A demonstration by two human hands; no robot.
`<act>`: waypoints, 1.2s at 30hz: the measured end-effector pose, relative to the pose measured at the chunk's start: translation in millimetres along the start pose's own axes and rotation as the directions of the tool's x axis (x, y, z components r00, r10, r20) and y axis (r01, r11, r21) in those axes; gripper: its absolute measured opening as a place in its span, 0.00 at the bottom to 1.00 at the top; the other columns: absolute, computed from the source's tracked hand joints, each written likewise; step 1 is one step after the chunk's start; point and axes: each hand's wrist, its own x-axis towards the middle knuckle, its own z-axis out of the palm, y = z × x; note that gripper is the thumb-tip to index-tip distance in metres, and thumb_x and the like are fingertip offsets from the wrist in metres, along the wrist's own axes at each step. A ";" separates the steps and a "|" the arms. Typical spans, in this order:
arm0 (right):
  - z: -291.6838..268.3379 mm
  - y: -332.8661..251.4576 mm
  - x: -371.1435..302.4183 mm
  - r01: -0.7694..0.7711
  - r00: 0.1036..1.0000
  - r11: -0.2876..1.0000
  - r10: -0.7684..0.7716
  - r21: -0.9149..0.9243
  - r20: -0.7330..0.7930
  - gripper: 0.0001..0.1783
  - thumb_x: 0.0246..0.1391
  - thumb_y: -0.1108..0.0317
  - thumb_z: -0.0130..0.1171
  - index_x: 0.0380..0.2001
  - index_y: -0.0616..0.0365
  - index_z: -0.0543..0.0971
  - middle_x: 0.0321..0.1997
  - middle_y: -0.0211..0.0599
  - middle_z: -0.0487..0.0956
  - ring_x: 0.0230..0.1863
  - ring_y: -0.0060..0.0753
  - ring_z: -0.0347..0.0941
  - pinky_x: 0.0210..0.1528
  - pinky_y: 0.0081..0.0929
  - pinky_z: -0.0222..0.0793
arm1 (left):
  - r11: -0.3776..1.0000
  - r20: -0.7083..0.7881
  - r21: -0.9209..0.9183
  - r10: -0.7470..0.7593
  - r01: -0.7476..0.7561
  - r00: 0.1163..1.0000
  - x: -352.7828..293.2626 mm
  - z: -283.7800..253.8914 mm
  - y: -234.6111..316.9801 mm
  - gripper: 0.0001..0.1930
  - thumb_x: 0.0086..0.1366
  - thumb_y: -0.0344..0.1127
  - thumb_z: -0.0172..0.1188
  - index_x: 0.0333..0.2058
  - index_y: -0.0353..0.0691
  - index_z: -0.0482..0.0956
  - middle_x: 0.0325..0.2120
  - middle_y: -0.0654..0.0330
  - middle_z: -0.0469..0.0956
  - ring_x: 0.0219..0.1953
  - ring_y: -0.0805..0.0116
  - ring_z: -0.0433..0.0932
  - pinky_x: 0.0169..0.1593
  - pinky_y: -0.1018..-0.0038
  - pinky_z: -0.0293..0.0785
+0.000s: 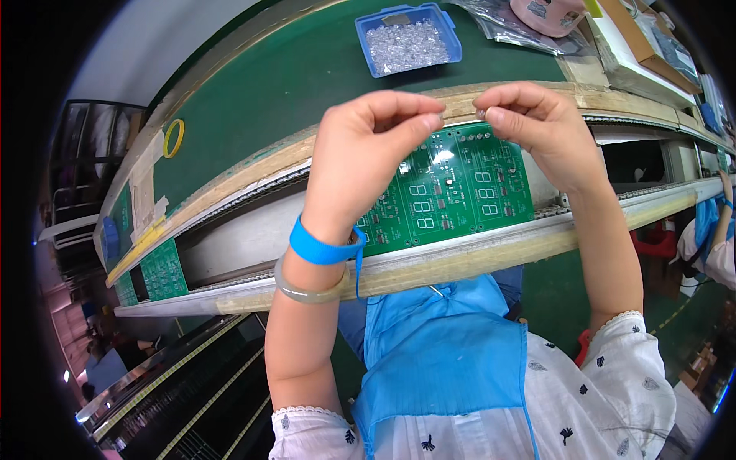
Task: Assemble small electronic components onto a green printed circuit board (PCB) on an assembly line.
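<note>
Wood-edged green worktop (pixel 307 100); right hand (pixel 553 138) above glossy board (pixel 452 203).

The right hand (pixel 540 126) pinched a tiny part (pixel 481 114); the left hand (pixel 364 142), its fingertips drawn together, hung above a green circuit board (pixel 452 192). A blue tray (pixel 455 50) of clear pieces (pixel 406 44) sat on the counter (pixel 268 100).

1. Own hands of the person: two, the left hand (pixel 356 149) and the right hand (pixel 540 134).
2. Green circuit boards (pixel 460 201): at least three.
3. Blue tray (pixel 376 69): one.
4. Clear small pieces (pixel 410 46): too many for counting.
5. Yellow ring (pixel 179 138): one.
6. Bangle (pixel 307 294): one.
</note>
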 end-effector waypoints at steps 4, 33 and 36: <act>3.1 4.7 -6.5 0.052 0.999 0.998 -0.053 -0.032 -0.014 0.13 0.56 0.70 0.67 0.45 0.61 0.83 0.41 0.30 0.83 0.43 0.18 0.77 0.49 0.18 0.73 | 0.999 0.013 -0.042 -0.030 0.030 0.999 -14.2 8.0 -7.0 0.10 0.62 0.29 0.67 0.41 0.33 0.85 0.30 0.65 0.83 0.33 0.81 0.78 0.38 0.83 0.75; 15.8 13.8 -3.7 0.460 0.837 0.178 -0.413 -0.870 0.358 0.11 0.51 0.72 0.61 0.40 0.54 0.80 0.27 0.31 0.80 0.40 0.34 0.77 0.43 0.37 0.64 | 0.910 -0.086 0.396 0.168 -0.122 0.982 -33.6 20.0 -16.8 0.06 0.59 0.29 0.65 0.34 0.34 0.84 0.28 0.55 0.82 0.28 0.67 0.79 0.34 0.72 0.75; 17.1 12.1 -2.1 0.466 0.831 0.139 -0.407 -0.874 0.378 0.12 0.51 0.72 0.60 0.41 0.54 0.79 0.27 0.32 0.80 0.40 0.35 0.77 0.42 0.38 0.64 | 0.904 -0.078 0.411 0.167 -0.121 0.983 -33.5 20.8 -16.9 0.05 0.59 0.29 0.66 0.34 0.34 0.84 0.28 0.54 0.82 0.28 0.66 0.79 0.34 0.72 0.75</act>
